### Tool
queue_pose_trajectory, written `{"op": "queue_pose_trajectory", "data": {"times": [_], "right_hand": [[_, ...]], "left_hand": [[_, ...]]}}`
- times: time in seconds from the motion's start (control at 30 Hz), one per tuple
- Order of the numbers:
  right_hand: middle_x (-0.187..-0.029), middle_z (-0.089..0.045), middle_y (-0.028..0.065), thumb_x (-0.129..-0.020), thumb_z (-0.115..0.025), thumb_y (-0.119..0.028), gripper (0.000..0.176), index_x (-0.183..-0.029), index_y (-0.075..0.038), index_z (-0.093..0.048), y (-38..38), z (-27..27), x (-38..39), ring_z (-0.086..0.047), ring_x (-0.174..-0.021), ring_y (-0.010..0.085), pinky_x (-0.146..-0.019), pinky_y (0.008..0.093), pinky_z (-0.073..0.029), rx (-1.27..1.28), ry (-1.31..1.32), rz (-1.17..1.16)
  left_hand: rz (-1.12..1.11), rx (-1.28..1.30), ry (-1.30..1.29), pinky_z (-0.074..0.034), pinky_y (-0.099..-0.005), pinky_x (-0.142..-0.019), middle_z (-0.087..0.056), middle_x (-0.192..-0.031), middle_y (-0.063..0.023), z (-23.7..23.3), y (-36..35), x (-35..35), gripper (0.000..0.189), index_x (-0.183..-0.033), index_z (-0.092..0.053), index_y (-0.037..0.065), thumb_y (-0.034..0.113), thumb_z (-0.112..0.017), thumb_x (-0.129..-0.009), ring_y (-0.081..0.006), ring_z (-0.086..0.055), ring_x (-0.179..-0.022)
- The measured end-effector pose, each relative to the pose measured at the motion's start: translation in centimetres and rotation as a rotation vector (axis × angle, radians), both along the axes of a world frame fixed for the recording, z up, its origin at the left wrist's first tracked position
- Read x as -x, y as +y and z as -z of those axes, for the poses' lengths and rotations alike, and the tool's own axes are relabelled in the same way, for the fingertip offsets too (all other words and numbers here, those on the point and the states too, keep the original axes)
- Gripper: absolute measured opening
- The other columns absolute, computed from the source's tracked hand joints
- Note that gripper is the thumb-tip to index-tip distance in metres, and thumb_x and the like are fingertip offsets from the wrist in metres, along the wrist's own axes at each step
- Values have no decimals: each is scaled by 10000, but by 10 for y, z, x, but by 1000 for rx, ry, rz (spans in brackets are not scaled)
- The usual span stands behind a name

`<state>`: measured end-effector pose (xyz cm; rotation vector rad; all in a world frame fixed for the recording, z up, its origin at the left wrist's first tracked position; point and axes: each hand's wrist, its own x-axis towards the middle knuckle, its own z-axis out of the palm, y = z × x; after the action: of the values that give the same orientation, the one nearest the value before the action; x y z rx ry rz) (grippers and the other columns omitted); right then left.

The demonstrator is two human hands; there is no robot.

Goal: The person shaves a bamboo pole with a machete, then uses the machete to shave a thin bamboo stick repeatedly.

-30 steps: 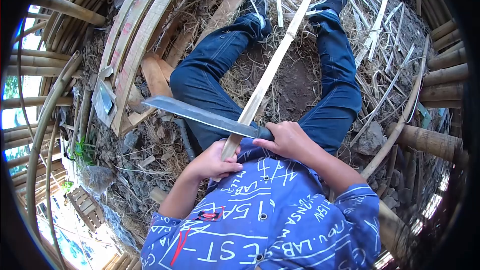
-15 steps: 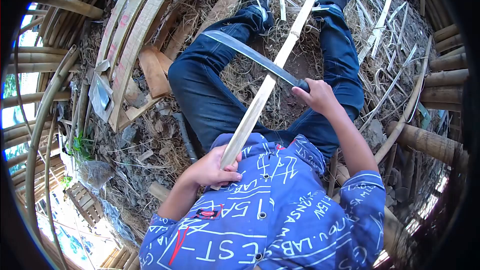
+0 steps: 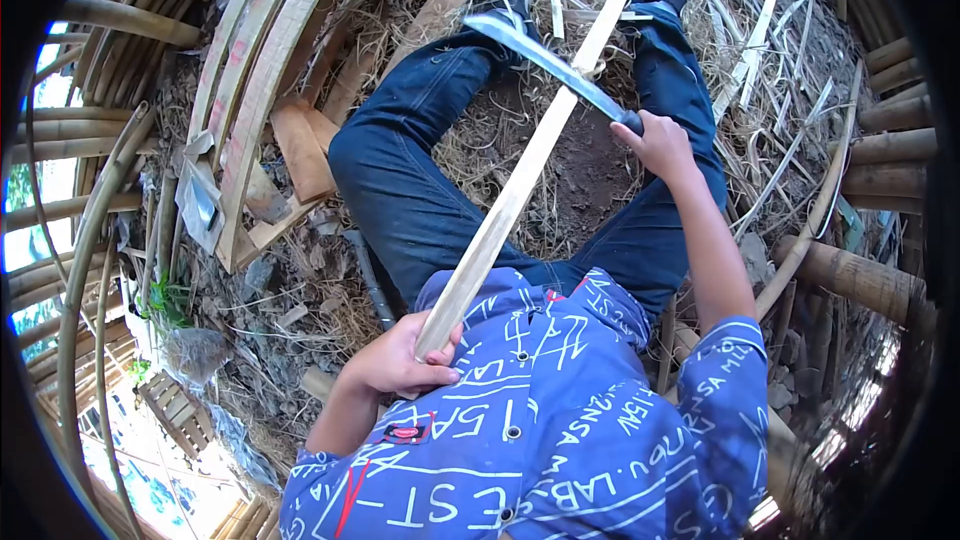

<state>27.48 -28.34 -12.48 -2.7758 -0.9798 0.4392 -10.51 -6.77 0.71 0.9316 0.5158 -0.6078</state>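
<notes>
My left hand (image 3: 400, 358) is wrapped round the near end of a long pale wooden strip (image 3: 515, 190), close to my shirt front. The strip slants away between my legs, its far end near my right shoe. My right hand (image 3: 660, 147) grips the dark handle of a machete (image 3: 540, 55). Its long blade lies across the strip in the upper part of the view, tip pointing to the upper left. Where blade and strip meet, a small curl of shaving (image 3: 590, 70) shows on the wood.
Several curved planks (image 3: 265, 90) and a brown wood block (image 3: 303, 150) lie left of my legs. Wood shavings and thin strips (image 3: 755, 40) litter the soil. Bamboo poles (image 3: 850, 280) edge the right side, more bamboo (image 3: 100, 175) the left. A dark long tool (image 3: 372, 275) lies beside my left thigh.
My right hand has moved the machete away from me along the strip, toward its far end. My left hand still grips the near end, shifted slightly left and down.
</notes>
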Motion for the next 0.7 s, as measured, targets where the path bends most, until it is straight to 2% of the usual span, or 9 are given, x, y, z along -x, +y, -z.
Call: {"op": "queue_pose_trajectory", "data": {"times": [0.13,0.23,0.4,0.47,0.5,0.53,0.57,0.67,0.7], "right_hand": [[-739,-678,168,-847,-563,-639,597,-833,-45,-624,0,-3,-1,-673,-694,353,-615,465,-524,43,-160,-1],[-651,-658,96,-813,-588,-654,568,-763,-88,-577,-7,11,-5,-666,-570,261,-491,362,-506,-98,-506,-77],[-651,-663,120,-817,-587,-653,574,-793,-79,-601,-16,7,-2,-675,-605,287,-520,394,-519,-24,-427,34],[-667,-664,164,-819,-591,-653,588,-819,-66,-630,-16,7,14,-676,-637,340,-554,443,-522,-107,-313,168],[-682,-659,201,-823,-596,-647,597,-842,-54,-653,-15,5,23,-674,-674,383,-592,479,-519,-131,-154,231],[-652,-640,206,-843,-594,-624,586,-804,-42,-652,-15,6,34,-661,-668,396,-585,474,-496,-256,-63,255],[-621,-620,186,-859,-604,-583,557,-786,-33,-647,-14,8,44,-639,-613,359,-564,449,-477,-335,66,266],[-550,-546,100,-897,-634,-443,468,-734,-4,-621,-10,4,83,-502,-492,195,-501,376,-400,-525,438,290],[-548,-535,79,-899,-641,-411,446,-735,2,-619,-5,-4,100,-467,-503,154,-493,361,-388,-574,545,315]], "left_hand": [[-12,89,70,-364,-179,-478,-406,-673,77,-2,5,-6,423,-1033,-461,64,-79,-729,-738,-4,-416,-564],[-44,148,100,-346,-189,-420,-408,-667,75,1,9,-4,424,-1029,-455,67,-84,-726,-739,-11,-415,-513],[-47,155,97,-340,-197,-393,-405,-659,74,6,12,-3,419,-1026,-456,67,-80,-727,-744,-15,-413,-489],[-12,87,71,-366,-194,-437,-400,-658,77,3,12,-7,412,-1021,-465,69,-66,-739,-745,-11,-423,-529],[-15,89,70,-366,-194,-437,-400,-658,77,4,12,-9,412,-1021,-465,69,-66,-739,-745,-11,-423,-529],[13,27,49,-386,-193,-490,-397,-664,89,5,12,-11,393,-1011,-468,70,-37,-749,-758,-4,-417,-564],[40,-37,29,-407,-193,-542,-394,-669,100,5,13,-12,376,-1001,-471,71,-7,-758,-771,3,-411,-599],[74,-150,13,-405,-193,-547,-397,-670,100,8,8,-15,371,-1002,-470,68,16,-762,-779,3,-416,-607],[52,-140,1,-394,-193,-516,-400,-669,99,14,6,-14,372,-999,-465,67,26,-764,-781,-3,-414,-588]]}}
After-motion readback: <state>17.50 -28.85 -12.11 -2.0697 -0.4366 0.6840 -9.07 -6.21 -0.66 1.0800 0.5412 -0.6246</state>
